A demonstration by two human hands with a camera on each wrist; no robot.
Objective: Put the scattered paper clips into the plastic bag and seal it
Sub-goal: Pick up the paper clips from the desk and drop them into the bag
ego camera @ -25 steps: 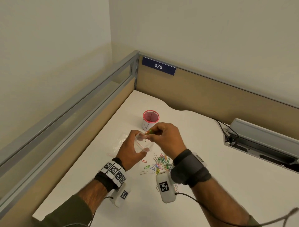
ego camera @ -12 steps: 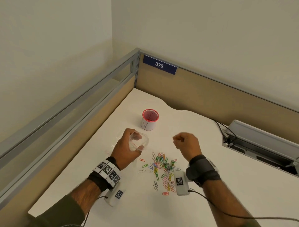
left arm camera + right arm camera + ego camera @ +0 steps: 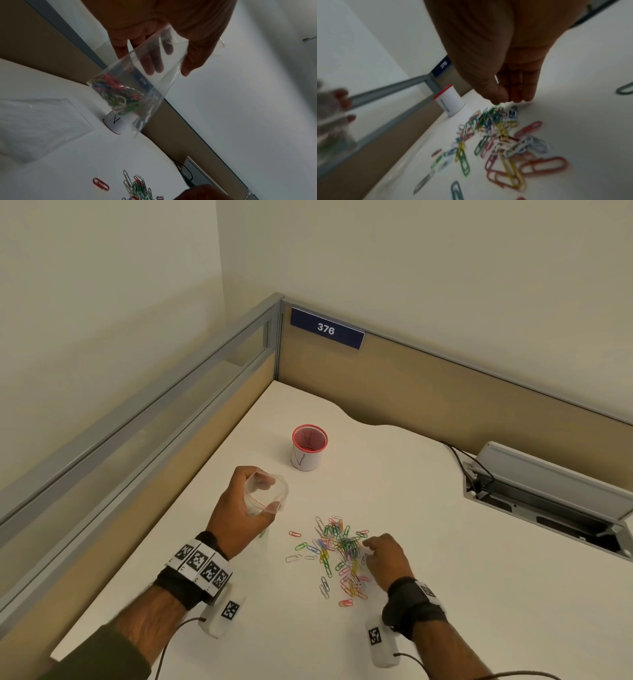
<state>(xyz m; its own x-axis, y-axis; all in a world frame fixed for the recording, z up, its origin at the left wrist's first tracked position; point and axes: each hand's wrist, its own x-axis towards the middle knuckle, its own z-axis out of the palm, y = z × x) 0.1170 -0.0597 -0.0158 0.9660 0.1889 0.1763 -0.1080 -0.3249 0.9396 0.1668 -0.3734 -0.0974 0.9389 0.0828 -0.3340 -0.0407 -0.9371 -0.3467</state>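
Paper clips (image 3: 337, 549) in many colours lie scattered in a loose heap on the white tabletop (image 3: 428, 542), seen from the head view. The left hand (image 3: 239, 508) is raised above the tabletop to the left of the heap, its fingers and thumb curled round the mouth of the clear plastic bag (image 3: 265, 491), holding it open. The right hand (image 3: 385, 556) is down at the right edge of the heap, fingertips bunched together among the clips; whether they already pinch one I cannot tell from here. Behind the hands stands a white cup (image 3: 308, 448) with a red rim, upright, well apart from the heap. A blue sign (image 3: 327, 328) reading 376 sits on the partition at the corner, and a grey cable box (image 3: 548, 491) is set into the tabletop on the right.

From the left wrist, the plastic bag (image 3: 145, 75) hangs down from the fingers (image 3: 150, 63), which show through the clear film. A clump of coloured clips (image 3: 118, 94) sits in the bag's lower corner. A second flat clear bag (image 3: 39, 124) lies on the tabletop to the left. A lone red clip (image 3: 100, 184) lies just beside the heap.

From the right wrist, the picture is blurred. The right hand (image 3: 510, 83) points down with thumb and fingertips (image 3: 501, 97) drawn together, just above or touching the top of the heap (image 3: 496, 129). The cup (image 3: 450, 100) stands beyond it.
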